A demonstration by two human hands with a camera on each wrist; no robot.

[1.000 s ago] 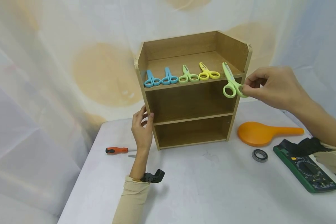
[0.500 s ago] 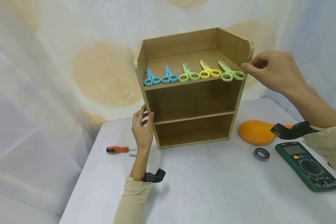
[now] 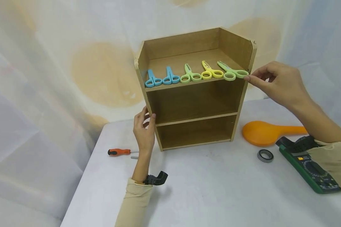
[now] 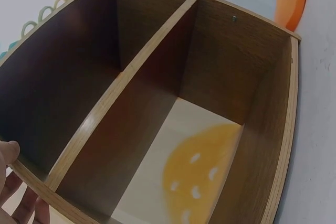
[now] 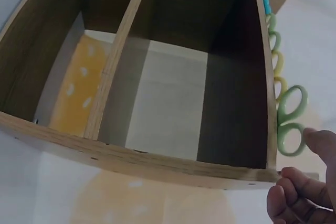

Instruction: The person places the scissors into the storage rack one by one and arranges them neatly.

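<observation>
A wooden three-level shelf unit point(image 3: 187, 41) stands on the white table point(image 3: 210, 189). Along the front of its top level lie two blue scissors point(image 3: 162, 78), a green pair point(image 3: 190, 75), a yellow pair point(image 3: 211, 72) and a light green pair point(image 3: 231, 73) at the right end. My right hand point(image 3: 272, 83) is beside the unit's right panel, its fingertips at the light green scissors' handle point(image 5: 290, 119) and not gripping it. My left hand point(image 3: 144, 129) grips the front edge of the left panel; a few of its fingers point(image 4: 10, 182) show in the left wrist view.
An orange-handled screwdriver point(image 3: 118, 152) lies left of the unit. To the right lie an orange paddle-shaped object point(image 3: 264, 132), a metal bearing ring point(image 3: 265, 155) and a green multimeter point(image 3: 312, 170). A pale drape hangs behind.
The light green scissors went from hanging in front of the shelf in my right hand to lying on the top level at its right end. My left hand has not moved.
</observation>
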